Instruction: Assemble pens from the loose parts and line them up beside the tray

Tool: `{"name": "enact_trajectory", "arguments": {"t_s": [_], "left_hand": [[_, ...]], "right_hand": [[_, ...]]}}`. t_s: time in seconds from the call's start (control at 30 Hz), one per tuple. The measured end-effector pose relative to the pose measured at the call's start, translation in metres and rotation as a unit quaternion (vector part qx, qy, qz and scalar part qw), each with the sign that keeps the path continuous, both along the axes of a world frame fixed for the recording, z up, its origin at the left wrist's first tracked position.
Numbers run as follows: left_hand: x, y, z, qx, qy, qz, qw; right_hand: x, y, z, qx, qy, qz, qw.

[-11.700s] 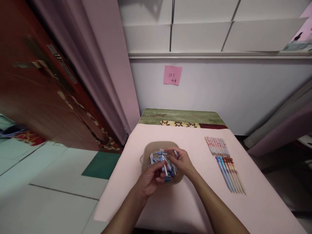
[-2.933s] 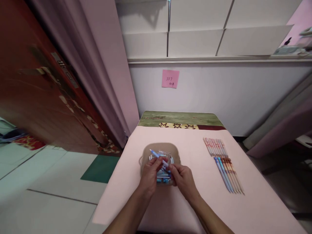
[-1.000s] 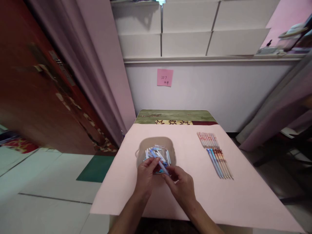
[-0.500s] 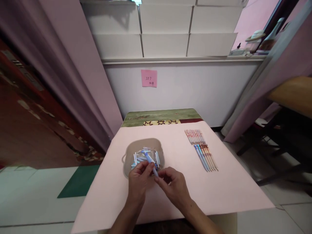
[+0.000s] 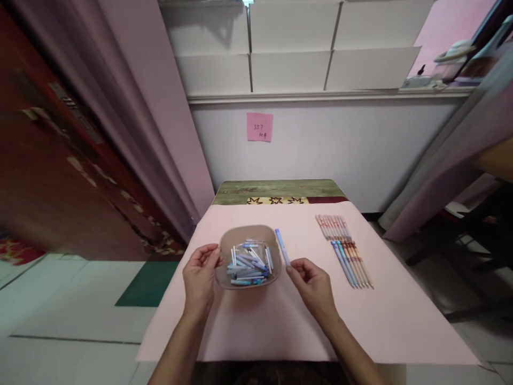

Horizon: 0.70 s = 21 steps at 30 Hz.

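A blue pen stands tilted in my right hand, pinched near its lower end between thumb and fingers, just right of the beige plastic box. My left hand is closed on the left edge of that box, where its small handle is covered by the fingers. Inside the box lies a loose heap of blue, white and grey pens and pen parts. To the right, pens lie side by side in two rows: a far row of pale reddish pens and a near row of blue and beige pens.
The low table is covered by a pale pink sheet. Behind it is a white wall with a pink note and white panels. A curtain and red door stand left, dark furniture right.
My left hand has left the pen and moved left to the box's edge. My right hand has carried the blue pen right, clear of the box. The camera view has shifted slightly.
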<state>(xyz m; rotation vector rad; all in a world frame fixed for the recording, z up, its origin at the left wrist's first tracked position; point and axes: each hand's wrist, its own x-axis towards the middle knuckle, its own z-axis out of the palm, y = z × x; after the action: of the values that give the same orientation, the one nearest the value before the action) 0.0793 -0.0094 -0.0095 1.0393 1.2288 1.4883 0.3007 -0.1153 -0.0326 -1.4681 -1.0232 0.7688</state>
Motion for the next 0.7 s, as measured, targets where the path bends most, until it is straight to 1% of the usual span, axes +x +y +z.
{"name": "enact_trajectory", "arguments": {"t_s": [0.1, 0.17, 0.27, 0.33, 0.4, 0.43, 0.47, 0.5, 0.57, 0.6, 0.67, 0.7], "left_hand": [[-0.011, 0.010, -0.008, 0.013, 0.125, -0.046, 0.991], [-0.014, 0.016, -0.011, 0.032, 0.219, -0.065, 0.973], [-0.017, 0.027, -0.007, 0.090, 0.352, -0.054, 0.930], [-0.021, 0.035, -0.003, 0.123, 0.421, -0.047, 0.898], [-0.024, 0.042, 0.000, 0.141, 0.471, -0.065, 0.869], [-0.024, 0.044, 0.001, 0.146, 0.494, -0.092, 0.852], [-0.024, 0.046, 0.000, 0.150, 0.519, -0.132, 0.831], [-0.022, 0.048, -0.001, 0.151, 0.548, -0.179, 0.803], [-0.016, 0.049, -0.005, 0.146, 0.610, -0.274, 0.729], [-0.013, 0.049, -0.007, 0.145, 0.639, -0.309, 0.690], [-0.004, 0.049, -0.013, 0.140, 0.687, -0.350, 0.621], [0.000, 0.049, -0.015, 0.138, 0.704, -0.361, 0.596]], "right_hand": [[0.002, 0.002, -0.008, -0.003, 0.042, 0.002, 0.999], [0.000, 0.001, -0.011, -0.004, 0.059, 0.008, 0.998], [-0.002, -0.001, -0.015, -0.007, 0.065, 0.002, 0.998], [-0.002, -0.001, -0.017, -0.007, 0.065, -0.010, 0.998], [-0.001, -0.002, -0.020, -0.007, 0.065, -0.022, 0.998], [-0.001, -0.001, -0.020, -0.007, 0.067, -0.026, 0.997], [0.000, -0.001, -0.021, -0.007, 0.071, -0.028, 0.997], [-0.001, 0.000, -0.021, -0.009, 0.076, -0.026, 0.997], [-0.001, 0.002, -0.020, -0.013, 0.086, -0.019, 0.996], [-0.002, 0.004, -0.020, -0.015, 0.089, -0.015, 0.996], [-0.003, 0.006, -0.018, -0.019, 0.091, -0.009, 0.996], [-0.003, 0.006, -0.017, -0.021, 0.091, -0.008, 0.996]]}}
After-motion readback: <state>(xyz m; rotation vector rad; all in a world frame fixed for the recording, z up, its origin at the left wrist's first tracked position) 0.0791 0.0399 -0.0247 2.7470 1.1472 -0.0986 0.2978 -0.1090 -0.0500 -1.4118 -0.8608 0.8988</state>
